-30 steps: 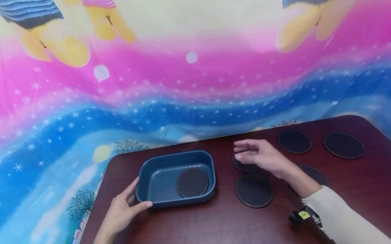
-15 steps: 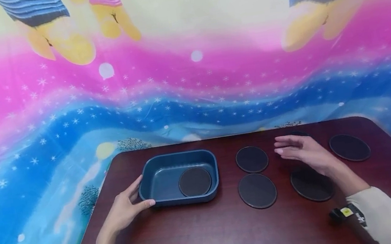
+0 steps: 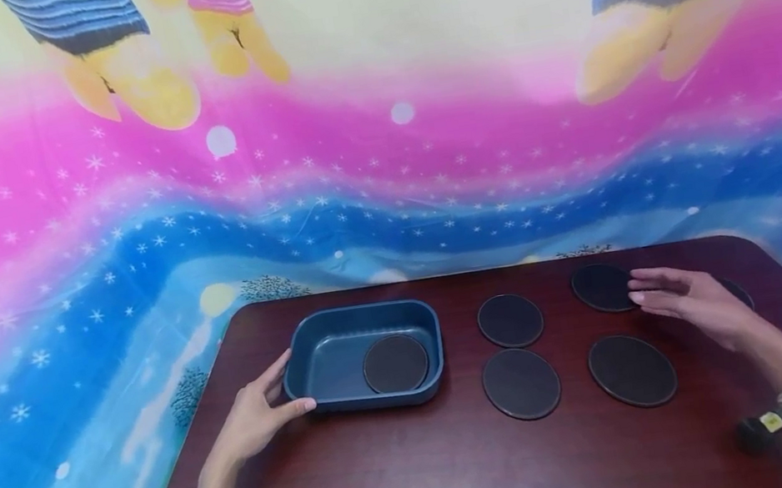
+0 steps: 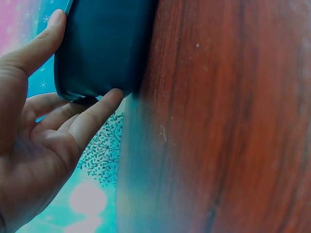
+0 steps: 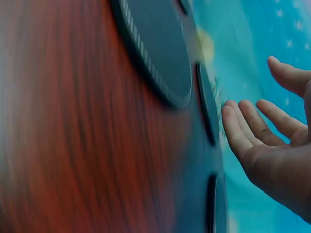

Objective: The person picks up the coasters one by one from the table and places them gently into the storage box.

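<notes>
A dark blue rectangular baking dish [image 3: 332, 407] stands at the left of the table in the head view. One round dark coaster [image 3: 395, 364] lies inside it, toward the right end. My left hand [image 3: 254, 420] holds the dish's left end, thumb on the near rim; in the left wrist view the fingers [image 4: 99, 116] touch its outer wall. My right hand [image 3: 704, 307] hovers over the table's right side, holding nothing, fingers extended. Its fingertips are close to a far coaster [image 3: 601, 287]. Behind the hand another coaster [image 3: 738, 293] is mostly hidden.
Between the dish and my right hand lie more flat coasters: one farther back [image 3: 510, 320], one in front of it [image 3: 521, 384], and a third to the right [image 3: 632, 371]. A printed cloth [image 3: 377, 153] hangs behind the far edge of the brown table [image 3: 425, 475].
My right hand has swept rightward above the coasters, uncovering those in the middle and now covering the rightmost one. My left hand stays on the dish. The head view has shifted slightly.
</notes>
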`<state>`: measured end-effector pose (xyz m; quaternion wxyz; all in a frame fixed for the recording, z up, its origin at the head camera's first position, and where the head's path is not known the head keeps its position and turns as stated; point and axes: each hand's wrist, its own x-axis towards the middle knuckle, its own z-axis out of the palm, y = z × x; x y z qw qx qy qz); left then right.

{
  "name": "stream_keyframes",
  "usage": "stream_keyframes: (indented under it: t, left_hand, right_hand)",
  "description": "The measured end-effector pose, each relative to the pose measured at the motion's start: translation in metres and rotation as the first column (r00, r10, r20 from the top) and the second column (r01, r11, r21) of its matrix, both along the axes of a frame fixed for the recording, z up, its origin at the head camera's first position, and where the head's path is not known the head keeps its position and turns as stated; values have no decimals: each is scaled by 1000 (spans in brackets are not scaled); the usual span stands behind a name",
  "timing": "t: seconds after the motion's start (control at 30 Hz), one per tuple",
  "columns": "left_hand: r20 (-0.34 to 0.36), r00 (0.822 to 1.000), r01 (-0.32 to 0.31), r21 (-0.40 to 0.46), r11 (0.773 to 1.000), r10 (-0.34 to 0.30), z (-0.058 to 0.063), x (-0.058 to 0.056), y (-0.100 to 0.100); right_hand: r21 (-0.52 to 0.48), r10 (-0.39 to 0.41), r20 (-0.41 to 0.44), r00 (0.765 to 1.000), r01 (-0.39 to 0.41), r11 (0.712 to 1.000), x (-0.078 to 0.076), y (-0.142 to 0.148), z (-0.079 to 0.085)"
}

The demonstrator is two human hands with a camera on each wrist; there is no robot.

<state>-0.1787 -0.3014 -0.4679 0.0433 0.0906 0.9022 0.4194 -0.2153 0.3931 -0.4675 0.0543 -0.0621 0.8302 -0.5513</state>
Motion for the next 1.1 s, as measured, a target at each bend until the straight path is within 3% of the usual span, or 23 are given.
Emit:
stream_keyframes:
  t: [0.07, 0.27, 0.53, 0.7, 0.9, 1.1]
  left_hand:
    - [3, 1000, -3, -1, 1000, 3, 0, 0, 0]
    - [3, 1000, -8, 10, 1000, 8, -2, 0, 0]
    - [1, 1000, 3, 24, 1000, -3, -1, 0, 0]
    - [-8, 1000, 6, 24, 1000, -6, 0, 0, 0]
    - [-16, 1000, 6, 19, 1000, -6, -1, 0, 0]
    - [-20, 1000, 7, 13, 1000, -7, -1, 1, 0]
  right_hand:
    - [-13, -13, 0, 1000, 13, 1000, 0, 13, -3]
    - [-178, -55, 7, 998, 55, 982, -3, 49, -13]
    - [-217, -75, -24, 997, 68, 974, -5, 85, -25]
    - [-191, -100, -61, 993, 86, 978, -8, 103, -31]
    - [20, -130, -121, 984, 133, 991, -12, 121, -32]
    - [238, -160, -162, 974, 196, 951, -12, 133, -31]
